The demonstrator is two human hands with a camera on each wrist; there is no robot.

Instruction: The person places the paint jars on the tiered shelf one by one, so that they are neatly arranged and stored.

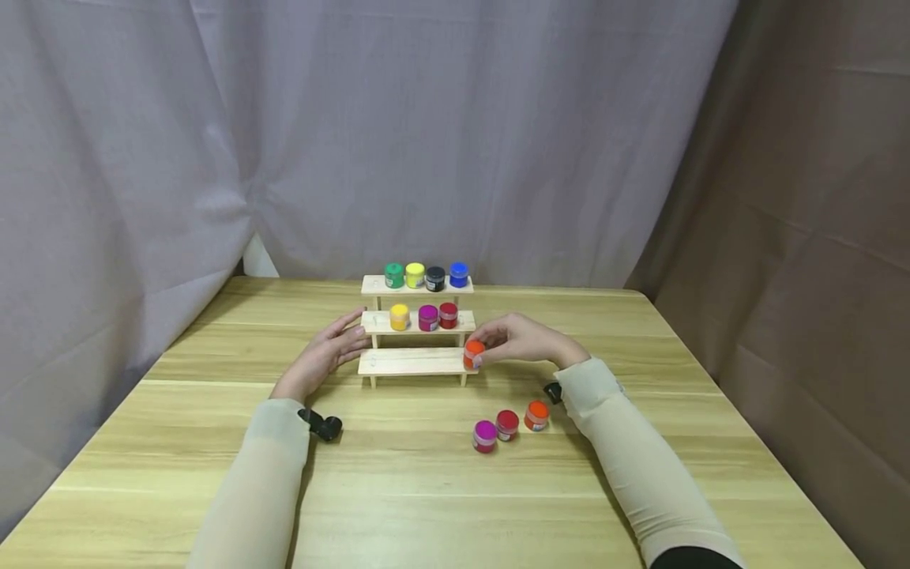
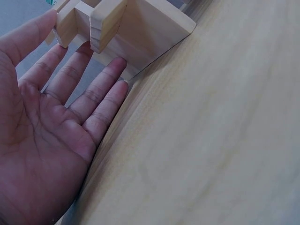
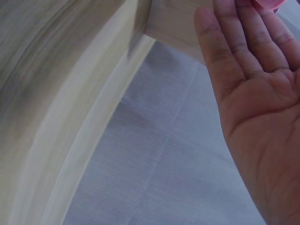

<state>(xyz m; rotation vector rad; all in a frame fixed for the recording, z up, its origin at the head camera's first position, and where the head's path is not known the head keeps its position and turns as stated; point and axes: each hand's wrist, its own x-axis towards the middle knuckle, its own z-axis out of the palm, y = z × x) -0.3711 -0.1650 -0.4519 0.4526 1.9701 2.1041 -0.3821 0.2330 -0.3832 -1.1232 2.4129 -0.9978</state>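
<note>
A three-tier wooden display stand point(image 1: 412, 362) stands toward the back of the table. At the right end of its lowest tier, my right hand point(image 1: 522, 340) pinches an orange-lidded paint jar point(image 1: 472, 355) between thumb and fingers. Only a sliver of the jar point(image 3: 271, 3) shows at the top of the right wrist view. My left hand point(image 1: 327, 352) is at the stand's left side, fingers extended; in the left wrist view its fingertips point(image 2: 121, 65) reach the wooden end. On the middle tier sit a yellow-orange jar point(image 1: 400, 318), a purple jar point(image 1: 428, 318) and a red jar point(image 1: 448, 316).
Green point(image 1: 394, 276), yellow point(image 1: 415, 275), black point(image 1: 435, 279) and blue point(image 1: 458, 275) jars line the top tier. In front of the stand, to the right, lie a purple jar point(image 1: 485, 436), a red jar point(image 1: 507, 425) and an orange jar point(image 1: 536, 416). A grey curtain point(image 1: 455, 142) hangs behind.
</note>
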